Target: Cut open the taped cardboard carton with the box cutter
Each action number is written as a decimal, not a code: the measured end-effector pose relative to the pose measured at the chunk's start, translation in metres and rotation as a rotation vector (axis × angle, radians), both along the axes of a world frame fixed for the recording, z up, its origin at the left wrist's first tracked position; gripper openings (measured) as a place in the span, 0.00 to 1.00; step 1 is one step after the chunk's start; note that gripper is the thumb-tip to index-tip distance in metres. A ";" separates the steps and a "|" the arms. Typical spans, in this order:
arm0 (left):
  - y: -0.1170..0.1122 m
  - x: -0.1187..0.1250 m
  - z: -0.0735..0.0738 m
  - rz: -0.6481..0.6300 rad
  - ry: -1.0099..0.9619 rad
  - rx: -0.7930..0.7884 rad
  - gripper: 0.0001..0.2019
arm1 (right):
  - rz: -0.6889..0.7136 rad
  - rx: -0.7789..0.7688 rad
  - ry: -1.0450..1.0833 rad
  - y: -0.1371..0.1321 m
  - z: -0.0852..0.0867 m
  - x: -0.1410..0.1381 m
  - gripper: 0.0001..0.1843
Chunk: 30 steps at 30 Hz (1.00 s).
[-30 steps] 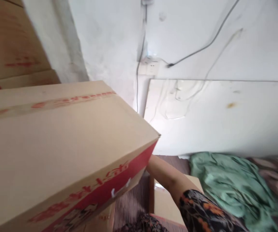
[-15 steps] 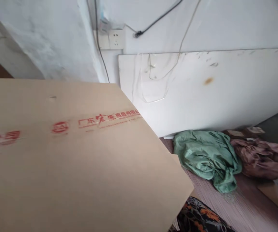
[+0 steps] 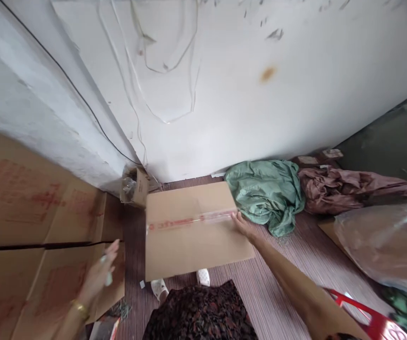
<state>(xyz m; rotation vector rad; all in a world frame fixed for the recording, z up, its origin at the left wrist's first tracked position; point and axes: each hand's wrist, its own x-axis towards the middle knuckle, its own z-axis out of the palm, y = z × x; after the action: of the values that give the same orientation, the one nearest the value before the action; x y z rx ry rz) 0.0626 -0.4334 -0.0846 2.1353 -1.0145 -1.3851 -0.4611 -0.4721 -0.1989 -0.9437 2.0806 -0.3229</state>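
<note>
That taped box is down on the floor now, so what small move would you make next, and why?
Probably lift the right hand off the cardboard box: the box lies flat on the floor, the fingertips only rest at its taped edge, and the left hand is already off it.

Matt cardboard box (glossy tape across), crumpled green cloth.

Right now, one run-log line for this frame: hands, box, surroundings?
right hand: on right edge of taped carton | left hand: open, free, beside stacked cartons | carton: flat on floor | green cloth: beside carton
</note>
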 end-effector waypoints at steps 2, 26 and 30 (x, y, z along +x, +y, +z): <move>-0.004 -0.056 -0.036 -0.222 -0.066 -0.037 0.35 | -0.049 0.063 0.021 0.017 -0.011 -0.025 0.42; 0.007 -0.249 0.013 -0.368 0.644 0.346 0.43 | 0.096 0.065 -1.272 0.083 0.120 0.158 0.32; 0.000 -0.226 -0.013 -0.382 0.441 0.145 0.39 | -0.020 0.033 -0.936 0.074 0.104 0.151 0.29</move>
<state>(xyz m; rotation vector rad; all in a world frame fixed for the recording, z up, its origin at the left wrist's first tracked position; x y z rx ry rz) -0.1634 -0.4335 -0.0976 1.6578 -1.2015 -2.0508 -0.3103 -0.3983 -0.0951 -0.5739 1.2258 -0.6008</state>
